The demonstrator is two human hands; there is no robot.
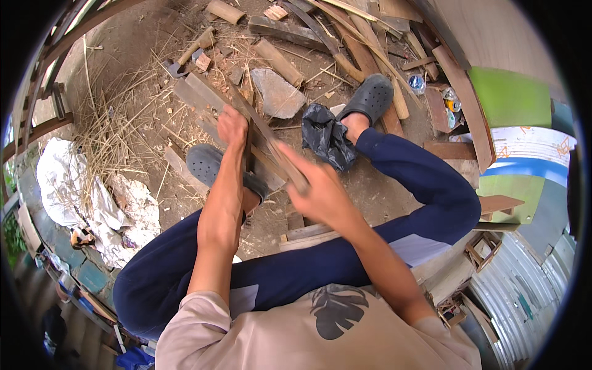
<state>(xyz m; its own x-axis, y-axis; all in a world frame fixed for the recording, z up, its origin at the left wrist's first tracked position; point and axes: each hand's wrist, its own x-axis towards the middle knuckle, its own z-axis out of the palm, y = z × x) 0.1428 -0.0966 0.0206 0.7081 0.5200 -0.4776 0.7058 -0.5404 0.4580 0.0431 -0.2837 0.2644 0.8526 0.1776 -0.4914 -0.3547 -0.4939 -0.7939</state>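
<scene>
My left hand (233, 127) is closed around the edge of a narrow wooden piece (249, 148), between my knees and over the ground. My right hand (317, 191), slightly blurred by motion, grips the near end of a long flat brown strip (266, 131). This strip slants away to the upper left, passing close beside my left fist; whether it is a blade or a wooden slat I cannot tell. Grey-brown boards (200, 92) lie just beyond my left hand. My left foot, in a grey clog (205, 164), is beside the wood, partly hidden by my forearm.
A pale flat stone (277, 94) and a hatchet (196, 48) lie ahead on the dirt. Near my right clog (372, 98) is a black plastic bag (327, 137). Planks (354, 40) pile at the far right; straw and white sacking (65, 185) spread at left.
</scene>
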